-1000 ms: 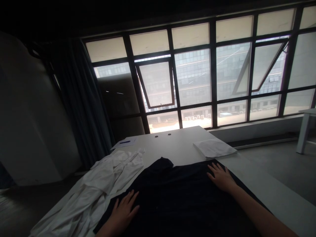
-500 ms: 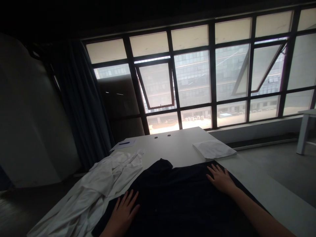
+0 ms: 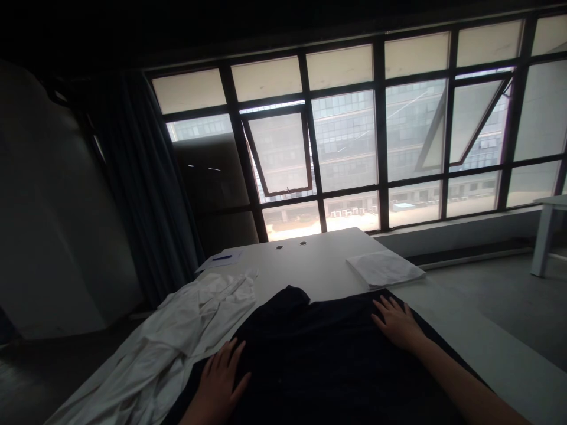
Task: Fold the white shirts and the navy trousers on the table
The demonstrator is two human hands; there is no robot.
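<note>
Both my hands lie flat on a black garment [image 3: 328, 360], spread on a white table [image 3: 310, 260], with the fingers apart. My left hand [image 3: 219, 381] rests near the garment's left edge, and my right hand [image 3: 396, 321] rests near its far right edge. A dark collar or neck part [image 3: 290, 298] bunches at the far end of the garment. A crumpled white garment [image 3: 186, 330] lies just left of my left hand and hangs over the table's left edge.
A folded white cloth [image 3: 384, 268] lies on the table beyond my right hand. A sheet of paper [image 3: 220, 258] with a blue pen lies at the far left. Two small holes mark the table's far end, before large windows. A white table leg [image 3: 543, 242] stands at right.
The view has tilted slightly and the window lines sit a little more level. Both hands stay flat on the black garment, with little visible shift.
</note>
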